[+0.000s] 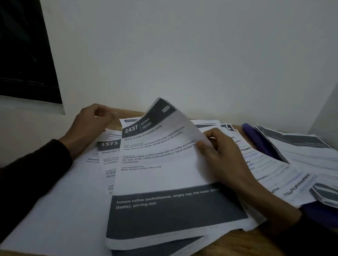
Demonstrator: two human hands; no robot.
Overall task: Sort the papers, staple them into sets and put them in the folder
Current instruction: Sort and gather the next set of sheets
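The right hand (224,158) pinches the right edge of the printed sheet numbered 2437 (161,176), thumb on top, bending its upper corner up off the pile. The left hand (90,123) hovers at the far left of the papers with fingers loosely curled, and whether it holds a sheet cannot be told. Under the lifted page lies the sheet numbered 1573 (108,146) on the wooden table (246,249), with more papers (279,169) spread to the right over a purple folder (261,140).
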